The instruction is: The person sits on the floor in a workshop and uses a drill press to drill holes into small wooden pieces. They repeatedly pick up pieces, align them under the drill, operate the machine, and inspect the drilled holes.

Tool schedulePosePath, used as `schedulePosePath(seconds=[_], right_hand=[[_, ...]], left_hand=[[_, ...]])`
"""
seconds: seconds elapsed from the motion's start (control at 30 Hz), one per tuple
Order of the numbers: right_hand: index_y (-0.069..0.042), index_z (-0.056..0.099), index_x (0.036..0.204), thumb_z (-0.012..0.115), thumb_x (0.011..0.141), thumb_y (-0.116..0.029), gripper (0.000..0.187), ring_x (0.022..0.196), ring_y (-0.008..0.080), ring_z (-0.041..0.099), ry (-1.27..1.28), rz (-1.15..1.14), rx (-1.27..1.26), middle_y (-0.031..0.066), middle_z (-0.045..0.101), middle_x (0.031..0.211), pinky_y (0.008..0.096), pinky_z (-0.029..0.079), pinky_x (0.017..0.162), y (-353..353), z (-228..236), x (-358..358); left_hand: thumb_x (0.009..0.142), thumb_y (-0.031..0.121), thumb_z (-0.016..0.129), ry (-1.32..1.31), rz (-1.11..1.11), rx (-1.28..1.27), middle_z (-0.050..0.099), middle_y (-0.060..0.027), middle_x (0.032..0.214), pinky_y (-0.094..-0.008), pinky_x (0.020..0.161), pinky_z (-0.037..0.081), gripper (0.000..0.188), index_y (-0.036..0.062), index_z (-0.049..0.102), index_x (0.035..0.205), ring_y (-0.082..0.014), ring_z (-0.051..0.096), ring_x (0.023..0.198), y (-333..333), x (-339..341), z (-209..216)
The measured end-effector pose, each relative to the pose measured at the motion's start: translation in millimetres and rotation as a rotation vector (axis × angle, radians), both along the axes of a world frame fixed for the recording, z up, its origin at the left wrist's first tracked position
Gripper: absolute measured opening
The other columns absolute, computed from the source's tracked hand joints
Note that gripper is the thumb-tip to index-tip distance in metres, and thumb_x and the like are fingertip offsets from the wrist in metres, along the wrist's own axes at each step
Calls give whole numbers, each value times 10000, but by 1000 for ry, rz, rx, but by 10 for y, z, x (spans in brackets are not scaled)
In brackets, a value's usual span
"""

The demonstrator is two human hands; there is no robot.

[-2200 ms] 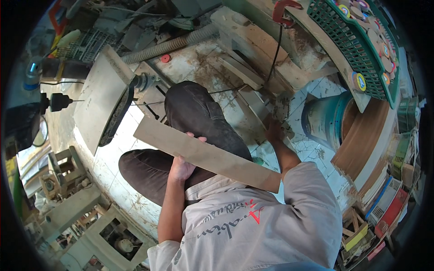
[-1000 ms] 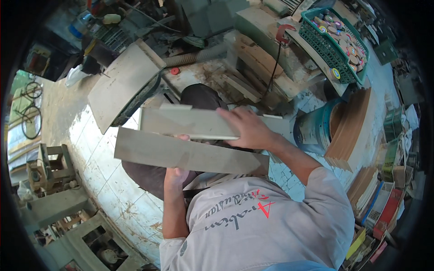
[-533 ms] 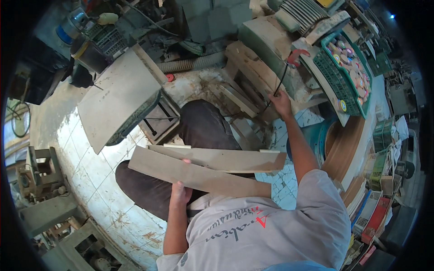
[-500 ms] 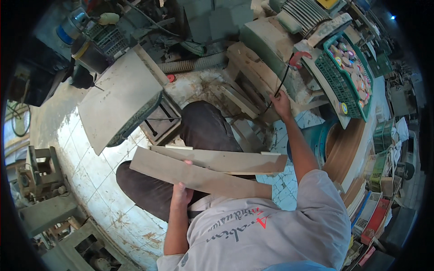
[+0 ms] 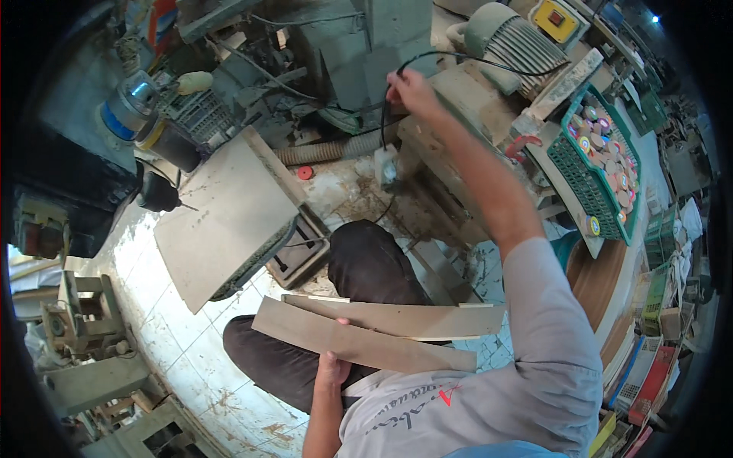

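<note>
My left hand (image 5: 331,371) is closed round a long flat wooden board (image 5: 359,343) above my lap, thumb on the near edge and fingertips at the far edge. A second board (image 5: 412,318) with pale strips along its edge lies just beyond it, across my legs. My right hand (image 5: 412,91) is raised at the far middle, fingers pinched on a black cable (image 5: 489,59). From the hand the cable arcs right toward a grey ribbed motor (image 5: 510,52). It also drops to a small white block (image 5: 385,164), perhaps a socket or plug.
A drill press with a chuck and bit (image 5: 164,192) stands left, over a board-topped table (image 5: 229,210). A green basket (image 5: 595,172) of small round pieces sits at the right. A ribbed hose (image 5: 328,151) and a red disc (image 5: 305,172) lie beyond my knees.
My right hand has moved up and away, lifting the black cable and drawing it into an arc. The white block has come into view below it. My left hand keeps the board.
</note>
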State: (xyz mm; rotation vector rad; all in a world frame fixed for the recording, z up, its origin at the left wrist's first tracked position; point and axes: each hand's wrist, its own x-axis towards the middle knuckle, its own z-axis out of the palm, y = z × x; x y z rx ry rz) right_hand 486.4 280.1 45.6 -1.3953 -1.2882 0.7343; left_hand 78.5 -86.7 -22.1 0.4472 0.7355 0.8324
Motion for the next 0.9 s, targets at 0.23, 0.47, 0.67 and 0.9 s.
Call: schedulePosePath(seconds=[0.23, 0.47, 0.67, 0.9], right_hand=[[-3, 598, 1011, 523, 984, -286, 295, 721, 187, 660, 91, -151, -124, 106, 669, 875, 308, 570, 655, 914, 519, 418], [-10, 525, 1140, 453, 1002, -240, 278, 745, 206, 652, 425, -407, -170, 119, 658, 929, 312, 583, 661, 1364, 314, 1191], [28, 576, 1043, 457, 987, -289, 343, 678, 213, 655, 183, -516, 220, 151, 656, 866, 346, 567, 564, 1307, 1211, 850], [60, 560, 1193, 466, 942, -409, 540, 923, 324, 669, -476, -764, 461, 252, 664, 1024, 413, 531, 798, 1722, 2636, 1420]], left_hand=[[604, 670, 798, 14, 37, -59, 499, -68, 1241, -443, 994, 434, 952, 124, 469, 1310, -261, 501, 1192, -53, -45, -94], [654, 679, 755, 67, 74, -64, 503, -40, 1288, -449, 1011, 422, 916, 128, 478, 1332, -243, 494, 1208, -50, -50, -171], [664, 656, 762, 15, 58, -103, 488, -55, 1310, -472, 1029, 411, 888, 141, 477, 1330, -264, 474, 1234, -57, -86, -236], [597, 753, 729, 126, 41, -105, 433, -55, 1338, -558, 1048, 380, 984, 174, 457, 1344, -333, 438, 1251, 63, -4, -136]])
